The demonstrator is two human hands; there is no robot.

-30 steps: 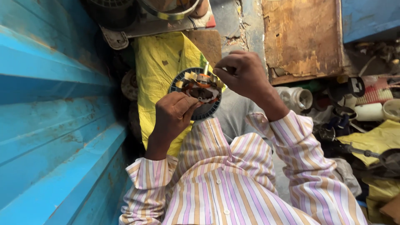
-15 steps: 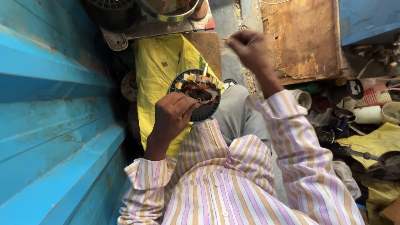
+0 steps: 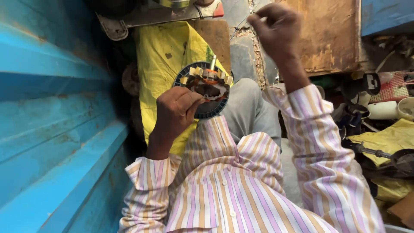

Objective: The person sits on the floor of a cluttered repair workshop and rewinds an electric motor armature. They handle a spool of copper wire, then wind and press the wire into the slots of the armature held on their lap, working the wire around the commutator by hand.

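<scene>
Far out beyond the left hand runs one blue ribbed metal wall, with one yellow sheet lying just behind that hand. The left hand is closed around the near rim of the one round motor stator, a dark ring with orange windings and pale paper strips standing in its slots, held up in front of the striped shirt. To the right and raised well above the stator, the right hand is shut in a pinch; what it pinches is too fine to make out, perhaps a thread or wire. Judging by this, the work goes best if the left hand keeps the ring steady and level while the right draws straight up, without snagging the paper strips. Behind the right hand lies one worn wooden board; further right sit two pale cylinders among dark tools.
</scene>
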